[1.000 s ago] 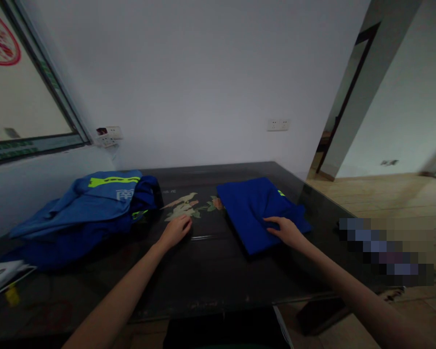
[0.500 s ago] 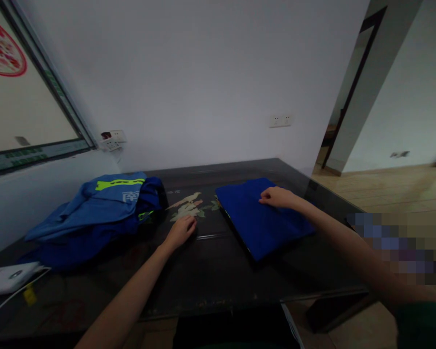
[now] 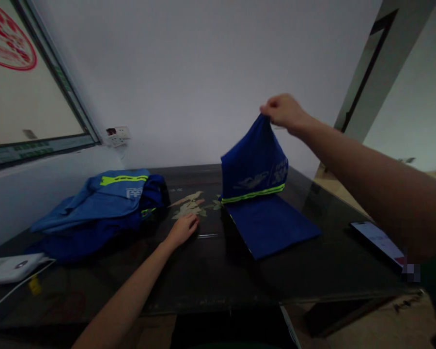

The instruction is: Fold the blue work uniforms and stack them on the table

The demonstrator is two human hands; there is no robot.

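Pinched between the thumb and fingers of my right hand (image 3: pixel 284 114) is the top of a blue cloth (image 3: pixel 273 225) with a lime-green stripe and pale printing. That part hangs raised above the tabletop, while the rest lies flat and folded on the dark table (image 3: pixel 189 271). My left hand (image 3: pixel 182 230) rests on the table, left of the cloth, its fingers loosely curled in and nothing visible in them. It lies just below a painted bird and flowers (image 3: pixel 189 206) on the table surface.
Blue garments (image 3: pixel 94 208) with lime trim are heaped on the left. A white device (image 3: pixel 12 267) with a cable lies at the left edge. On the right side sits a phone (image 3: pixel 380 242) with a lit screen. Behind the table stands a wall with sockets (image 3: pixel 121 132).
My right hand has risen from the flat cloth, lifting its upper layer and uncovering the stripe and printing. My left hand stays in place. The phone now shows at right.
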